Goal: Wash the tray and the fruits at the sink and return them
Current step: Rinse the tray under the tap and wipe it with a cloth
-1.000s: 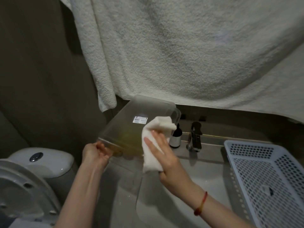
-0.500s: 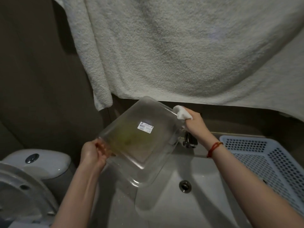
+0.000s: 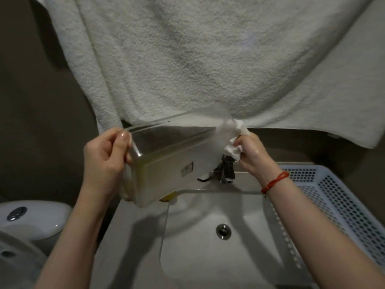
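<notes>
Both hands are holding the clear plastic tray [image 3: 166, 161] up above the sink [image 3: 208, 257] — the left hand [image 3: 104, 159] is gripping its left end, thumb curled over the rim, while the right hand [image 3: 253, 153] is pinching a crumpled white cloth [image 3: 234, 142] against the tray's right end. Tilted on edge, the tray is hanging in front of the faucet [image 3: 226, 170], under a large white towel [image 3: 198, 59]. A pale perforated basket [image 3: 337, 201] is sitting just right of the sink — no fruits are showing.

Tray [image 3: 166, 163] far end motion-blurred; basket [image 3: 337, 205] and toilet [image 3: 31, 217] cut by edges.
</notes>
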Available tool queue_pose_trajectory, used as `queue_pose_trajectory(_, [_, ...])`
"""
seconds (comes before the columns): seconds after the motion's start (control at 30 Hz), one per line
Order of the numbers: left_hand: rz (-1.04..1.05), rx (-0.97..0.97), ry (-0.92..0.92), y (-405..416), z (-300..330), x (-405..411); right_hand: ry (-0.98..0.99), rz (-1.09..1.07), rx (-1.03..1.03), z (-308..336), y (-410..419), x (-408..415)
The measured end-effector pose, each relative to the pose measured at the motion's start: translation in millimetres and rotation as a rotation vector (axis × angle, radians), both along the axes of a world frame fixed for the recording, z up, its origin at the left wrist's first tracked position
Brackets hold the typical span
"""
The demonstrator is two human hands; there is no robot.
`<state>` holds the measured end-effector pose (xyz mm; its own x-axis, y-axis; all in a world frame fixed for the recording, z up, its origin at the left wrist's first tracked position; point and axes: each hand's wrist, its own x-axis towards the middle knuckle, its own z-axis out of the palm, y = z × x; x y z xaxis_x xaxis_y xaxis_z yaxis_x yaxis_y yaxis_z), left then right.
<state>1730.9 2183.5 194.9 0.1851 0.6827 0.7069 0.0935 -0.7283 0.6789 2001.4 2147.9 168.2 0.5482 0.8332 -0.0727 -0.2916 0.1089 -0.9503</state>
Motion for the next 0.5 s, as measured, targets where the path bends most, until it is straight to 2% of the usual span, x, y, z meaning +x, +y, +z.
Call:
queue_pose_trajectory(0.13, [0.101,0.228,0.214,-12,3,6,-0.070,-0.063,0.093,2,-10,-2])
queue_pose_trajectory(0.27, [0.101,0.398,0.383,-19,6,24,-0.244,-0.088,0.097,-5,-22,-6])
queue_pose_trajectory(0.37, [0.096,0.526,0.540,-25,-2,48,-0.298,-0.031,0.076,-9,-32,-11])
queue_pose_trajectory(0.43, [0.124,0.582,0.614,-26,-10,58,-0.205,0.069,0.069,-10,-38,-16])
queue_pose_trajectory(0.5, [0.160,0.575,0.622,-22,-16,60,0.062,0.104,0.056,-9,-41,-11])
